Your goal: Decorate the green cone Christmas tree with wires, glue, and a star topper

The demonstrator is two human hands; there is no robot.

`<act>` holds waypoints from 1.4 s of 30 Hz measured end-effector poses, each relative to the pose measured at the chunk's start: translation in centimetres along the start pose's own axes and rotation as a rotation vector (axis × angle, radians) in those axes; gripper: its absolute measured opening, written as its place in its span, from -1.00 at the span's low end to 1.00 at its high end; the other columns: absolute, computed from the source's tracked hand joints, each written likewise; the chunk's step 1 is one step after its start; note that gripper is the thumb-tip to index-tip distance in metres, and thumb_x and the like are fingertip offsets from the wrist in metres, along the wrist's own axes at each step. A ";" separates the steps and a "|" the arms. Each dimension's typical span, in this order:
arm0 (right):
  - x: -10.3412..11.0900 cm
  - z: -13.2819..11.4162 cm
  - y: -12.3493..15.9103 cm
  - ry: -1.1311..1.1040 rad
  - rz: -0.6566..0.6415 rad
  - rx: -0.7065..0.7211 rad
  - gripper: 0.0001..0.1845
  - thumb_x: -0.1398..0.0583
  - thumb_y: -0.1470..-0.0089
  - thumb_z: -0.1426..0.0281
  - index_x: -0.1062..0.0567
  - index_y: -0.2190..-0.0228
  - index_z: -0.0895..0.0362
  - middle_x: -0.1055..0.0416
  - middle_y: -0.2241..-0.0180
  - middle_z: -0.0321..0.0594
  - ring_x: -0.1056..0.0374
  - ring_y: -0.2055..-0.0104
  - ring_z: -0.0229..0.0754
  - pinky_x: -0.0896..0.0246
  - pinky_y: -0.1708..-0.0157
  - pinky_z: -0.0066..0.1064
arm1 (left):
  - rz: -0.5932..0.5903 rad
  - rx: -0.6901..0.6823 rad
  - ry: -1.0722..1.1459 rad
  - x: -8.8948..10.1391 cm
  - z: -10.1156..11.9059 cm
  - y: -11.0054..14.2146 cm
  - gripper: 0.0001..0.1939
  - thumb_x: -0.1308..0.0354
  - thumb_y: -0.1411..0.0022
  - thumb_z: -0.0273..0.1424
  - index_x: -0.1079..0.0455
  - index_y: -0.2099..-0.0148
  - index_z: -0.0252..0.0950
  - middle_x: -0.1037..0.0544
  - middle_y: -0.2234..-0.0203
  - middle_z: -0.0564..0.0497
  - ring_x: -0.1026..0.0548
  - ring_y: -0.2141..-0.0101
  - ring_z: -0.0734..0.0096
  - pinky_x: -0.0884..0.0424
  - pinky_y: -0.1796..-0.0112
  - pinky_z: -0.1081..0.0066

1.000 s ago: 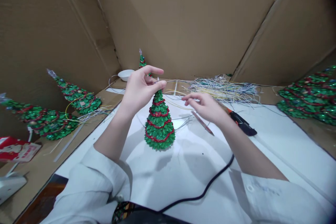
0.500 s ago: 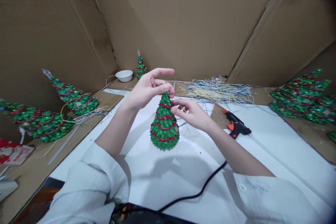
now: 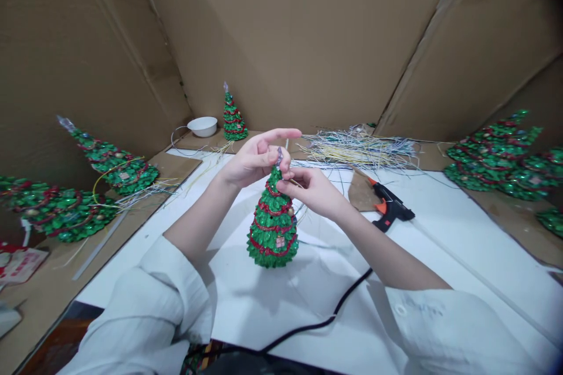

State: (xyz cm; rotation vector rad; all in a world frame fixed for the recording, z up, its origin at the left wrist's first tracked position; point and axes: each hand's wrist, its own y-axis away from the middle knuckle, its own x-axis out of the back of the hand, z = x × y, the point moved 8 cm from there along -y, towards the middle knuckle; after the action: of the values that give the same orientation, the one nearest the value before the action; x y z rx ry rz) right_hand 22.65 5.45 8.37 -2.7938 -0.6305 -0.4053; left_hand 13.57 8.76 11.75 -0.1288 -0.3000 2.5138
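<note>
A small green Christmas tree (image 3: 272, 228) with red garlands and a pink gift ornament is right in front of me, over the white work surface (image 3: 229, 310). Its clear, pointed top sits between the thumb and curled fingers of my left hand (image 3: 259, 158), while that hand's index finger stretches out to the right. Just below the tip, my right hand (image 3: 316, 190) pinches at the tree's upper part with thumb and fingers closed. Thin wires trail behind the tree near my right hand.
A black and orange glue gun (image 3: 393, 205) lies right, its black cord (image 3: 338, 304) running toward me. Behind it is a bundle of thin wires (image 3: 365, 149). A white bowl (image 3: 202, 126) and another tree (image 3: 233, 117) stand at the back. More trees line the left and right sides.
The tree has turned, so the gift ornament and gold bauble now face me, and it sits slightly lower. Its clear tip now shows between my left fingers. My right hand has closed in near the top.
</note>
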 end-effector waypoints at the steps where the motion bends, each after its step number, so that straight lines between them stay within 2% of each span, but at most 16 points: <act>1: 0.1 0.0 0.1 0.015 0.017 -0.005 -0.59 -0.22 0.01 0.02 -0.53 0.40 0.13 -0.46 0.43 -0.28 -0.33 0.40 -0.24 -0.19 0.38 -0.42 | -0.018 -0.005 0.032 -0.1 -0.1 0.0 -0.22 -0.39 0.16 -0.08 -0.33 -0.12 -0.20 -0.44 0.59 0.10 -0.46 0.57 0.38 -0.45 0.38 0.28; 5: 0.7 -0.2 0.5 0.042 0.110 -0.024 -0.56 -0.22 0.05 -0.01 -0.55 0.39 0.13 -0.46 0.45 -0.27 -0.33 0.43 -0.24 -0.17 0.41 -0.43 | -0.086 -0.040 0.199 -0.5 -0.4 -0.5 -0.38 -0.40 0.08 -0.21 -0.39 -0.05 -0.23 -0.45 0.58 0.12 -0.48 0.54 0.44 -0.43 0.34 0.34; 8: 1.5 -0.2 0.7 0.068 0.197 -0.067 -0.54 -0.23 0.08 -0.02 -0.54 0.47 0.16 -0.41 0.53 -0.29 -0.26 0.52 -0.30 -0.10 0.47 -0.44 | -0.106 -0.048 0.243 -0.8 -0.4 -0.8 -0.49 -0.36 -0.01 -0.25 -0.41 -0.02 -0.28 -0.54 0.45 0.03 -0.54 0.38 0.37 -0.43 0.23 0.33; 12: 2.9 -1.0 1.2 0.190 0.364 -0.062 -0.56 -0.27 0.13 0.01 -0.47 0.62 0.16 -0.30 0.64 -0.36 -0.15 0.56 -0.35 0.00 0.51 -0.44 | -0.058 -0.044 0.167 -1.0 -0.2 -0.8 -0.56 -0.26 -0.14 -0.23 -0.41 -0.04 -0.28 -0.58 0.19 -0.11 -0.53 0.15 0.27 -0.40 0.10 0.29; 15: 3.6 -1.4 1.4 0.254 0.425 -0.062 -0.55 -0.27 0.13 0.03 -0.38 0.69 0.14 -0.23 0.69 -0.39 -0.09 0.59 -0.37 0.04 0.52 -0.44 | 0.028 -0.022 0.047 -0.5 -0.3 -0.6 -0.57 -0.23 -0.16 -0.18 -0.42 -0.03 -0.29 -0.55 0.10 -0.14 -0.49 0.07 0.26 -0.34 0.04 0.28; 19: 4.5 -0.9 1.2 0.284 0.465 -0.093 -0.53 -0.25 0.11 0.04 -0.29 0.71 0.13 -0.21 0.71 -0.39 -0.07 0.62 -0.38 0.05 0.54 -0.44 | 0.187 0.020 -0.188 1.2 0.0 -0.3 -0.54 -0.20 -0.15 -0.09 -0.43 0.04 -0.33 -0.54 0.14 -0.16 -0.47 0.08 0.25 -0.32 0.03 0.27; 21: 5.0 -0.6 1.0 0.275 0.470 -0.093 -0.52 -0.23 0.10 0.02 -0.29 0.71 0.12 -0.23 0.70 -0.37 -0.11 0.61 -0.36 0.02 0.53 -0.43 | 0.312 0.011 -0.321 2.7 0.6 0.5 -0.53 -0.19 -0.13 -0.05 -0.42 0.09 -0.33 -0.54 0.19 -0.13 -0.47 0.11 0.26 -0.32 0.06 0.29; 24: 5.9 -0.5 0.9 0.272 0.504 -0.071 -0.52 -0.23 0.09 0.01 -0.29 0.70 0.12 -0.25 0.68 -0.35 -0.15 0.58 -0.34 -0.02 0.50 -0.43 | 0.623 -0.053 -0.482 5.5 1.2 3.5 -0.60 -0.17 -0.13 -0.03 -0.37 0.21 -0.28 -0.49 0.35 0.01 -0.45 0.29 0.39 -0.33 0.24 0.40; 27: 6.7 -0.3 0.8 0.260 0.551 -0.057 -0.51 -0.23 0.10 0.00 -0.27 0.69 0.11 -0.24 0.67 -0.35 -0.15 0.57 -0.34 -0.05 0.48 -0.42 | 0.903 -0.034 -0.507 7.0 -0.4 7.8 -0.62 -0.08 -0.20 -0.02 -0.22 0.37 -0.25 -0.31 0.57 0.14 -0.30 0.52 0.50 -0.23 0.45 0.47; 29: 7.2 -0.1 0.7 0.229 0.571 -0.069 -0.51 -0.22 0.09 0.00 -0.27 0.69 0.11 -0.23 0.68 -0.36 -0.14 0.58 -0.34 -0.06 0.48 -0.41 | 0.863 0.108 -0.431 6.4 -3.1 9.4 -0.56 -0.05 -0.19 0.04 -0.20 0.42 -0.25 -0.28 0.60 0.14 -0.27 0.56 0.51 -0.20 0.50 0.48; 31: 7.5 0.2 0.6 0.191 0.575 -0.078 -0.52 -0.22 0.07 0.01 -0.26 0.69 0.11 -0.21 0.69 -0.37 -0.13 0.59 -0.34 -0.07 0.48 -0.41 | 0.721 0.252 -0.337 4.9 -5.7 9.9 -0.47 0.04 -0.19 0.11 -0.26 0.46 -0.29 -0.29 0.67 0.10 -0.28 0.61 0.46 -0.21 0.56 0.45; 32: 7.6 0.3 0.5 0.175 0.576 -0.071 -0.52 -0.21 0.07 0.01 -0.26 0.69 0.11 -0.20 0.69 -0.37 -0.13 0.59 -0.34 -0.07 0.48 -0.41 | 0.641 0.372 -0.165 4.0 -7.5 10.0 -0.44 0.08 -0.21 0.11 -0.30 0.44 -0.31 -0.33 0.65 0.07 -0.32 0.60 0.46 -0.25 0.55 0.45; 34: 7.9 0.0 0.5 0.154 0.581 -0.024 -0.55 -0.21 0.06 0.03 -0.27 0.67 0.11 -0.20 0.67 -0.37 -0.13 0.57 -0.34 -0.07 0.49 -0.42 | 0.610 0.506 0.121 2.8 -9.4 10.4 -0.46 0.11 -0.27 0.05 -0.36 0.36 -0.34 -0.42 0.59 0.03 -0.39 0.57 0.46 -0.34 0.49 0.46; 37: 7.8 -0.6 0.4 0.128 0.565 0.079 -0.59 -0.19 0.03 0.07 -0.31 0.62 0.12 -0.21 0.61 -0.36 -0.15 0.52 -0.33 -0.09 0.47 -0.43 | 0.657 0.537 0.414 2.2 -10.0 10.5 -0.58 0.07 -0.34 -0.13 -0.40 0.27 -0.38 -0.54 0.46 -0.05 -0.51 0.44 0.45 -0.44 0.32 0.47; 40: 7.0 -0.6 0.0 0.071 0.501 0.151 -0.64 -0.17 0.00 0.10 -0.34 0.57 0.13 -0.25 0.57 -0.34 -0.18 0.47 -0.32 -0.13 0.42 -0.44 | 0.532 0.551 0.555 0.8 -10.1 10.3 -0.60 0.05 -0.34 -0.20 -0.45 0.17 -0.44 -0.59 0.30 -0.18 -0.56 0.26 0.33 -0.46 0.15 0.39; 42: 6.3 -0.5 -0.3 0.025 0.439 0.179 -0.68 -0.18 -0.01 0.13 -0.36 0.54 0.13 -0.30 0.53 -0.33 -0.23 0.45 -0.31 -0.19 0.37 -0.43 | 0.496 0.493 0.553 0.5 -9.9 10.3 -0.68 -0.05 -0.30 -0.28 -0.45 0.11 -0.43 -0.59 0.21 -0.19 -0.55 0.17 0.29 -0.44 0.08 0.35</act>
State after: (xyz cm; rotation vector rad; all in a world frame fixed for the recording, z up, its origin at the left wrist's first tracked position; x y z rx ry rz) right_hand 27.90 7.97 10.90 -2.6455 -0.0341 -0.2755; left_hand 9.02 2.62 -0.34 -0.7546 0.6418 2.8027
